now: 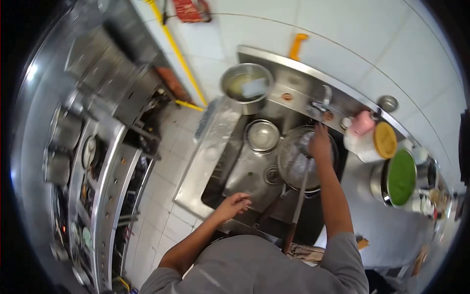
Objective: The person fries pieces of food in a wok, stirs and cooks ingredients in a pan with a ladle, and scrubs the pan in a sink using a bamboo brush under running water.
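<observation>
My right hand (319, 142) reaches over a large round pan (292, 166) in the sink, its fingers stretched toward the tap (320, 105); nothing shows in its grip. Whether the fingertips touch the tap I cannot tell. Beside this hand, a long-handled utensil (304, 182) lies across the pan, its head partly hidden. My left hand (235, 206) hovers above the sink's near left edge, fingers loosely bent and apart, with nothing visible in them. Small metal bowls (263, 135) sit in the steel sink (240, 179), left of the pan.
A metal pot (246, 88) with liquid stands at the sink's back left corner. On the right counter (382, 235) are a container with green contents (401, 177), a yellow-lidded tub (385, 140) and a pink-topped bottle (362, 123). Shelves with pots (63, 130) line the left.
</observation>
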The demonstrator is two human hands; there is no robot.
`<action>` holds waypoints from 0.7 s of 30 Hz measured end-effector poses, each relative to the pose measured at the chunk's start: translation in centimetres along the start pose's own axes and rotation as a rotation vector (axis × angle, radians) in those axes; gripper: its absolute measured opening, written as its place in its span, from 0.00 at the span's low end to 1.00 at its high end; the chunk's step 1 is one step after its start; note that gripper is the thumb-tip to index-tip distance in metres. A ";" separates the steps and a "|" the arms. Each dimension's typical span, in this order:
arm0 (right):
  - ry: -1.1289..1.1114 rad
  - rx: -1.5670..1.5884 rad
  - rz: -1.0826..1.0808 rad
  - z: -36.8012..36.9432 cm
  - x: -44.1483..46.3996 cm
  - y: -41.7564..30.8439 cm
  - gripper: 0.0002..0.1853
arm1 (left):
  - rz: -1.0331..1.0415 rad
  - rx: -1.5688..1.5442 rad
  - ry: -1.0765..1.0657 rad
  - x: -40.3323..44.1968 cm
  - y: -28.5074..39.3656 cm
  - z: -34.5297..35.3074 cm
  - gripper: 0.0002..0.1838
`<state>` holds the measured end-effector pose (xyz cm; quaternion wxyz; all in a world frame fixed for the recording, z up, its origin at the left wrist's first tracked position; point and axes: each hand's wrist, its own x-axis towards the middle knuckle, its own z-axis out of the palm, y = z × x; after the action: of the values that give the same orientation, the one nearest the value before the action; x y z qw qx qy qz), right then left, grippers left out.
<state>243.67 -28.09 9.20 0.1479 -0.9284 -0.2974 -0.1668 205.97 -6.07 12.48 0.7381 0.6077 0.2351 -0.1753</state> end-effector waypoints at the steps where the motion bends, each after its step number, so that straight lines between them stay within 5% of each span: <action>1: -0.107 -0.097 0.041 0.2 -0.7 0.2 0.22 | 0.030 -0.047 0.017 -0.6 -1.0 -0.3 0.20; 5: 0.043 0.359 0.196 -2.4 -0.3 -1.4 0.19 | 0.029 -0.118 0.047 -2.4 -1.5 0.5 0.18; 9: -0.317 1.605 0.771 -6.6 3.0 -6.1 0.14 | 0.058 -0.081 0.047 -0.8 0.1 0.5 0.14; 14: -0.112 1.785 0.763 -5.9 7.1 -7.1 0.07 | 0.092 -0.098 0.022 0.5 2.4 1.5 0.14; 18: 0.146 1.673 1.053 -5.6 10.4 -7.0 0.14 | 0.159 -0.125 -0.054 3.2 4.8 2.4 0.14; 21: 0.155 1.468 0.752 -6.0 10.3 -7.6 0.11 | 0.207 -0.042 -0.139 8.2 9.0 4.3 0.14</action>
<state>245.67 -19.27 19.99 0.7824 -0.6191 0.0109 0.0669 218.24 -8.22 15.87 0.7792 0.5996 0.1228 -0.1350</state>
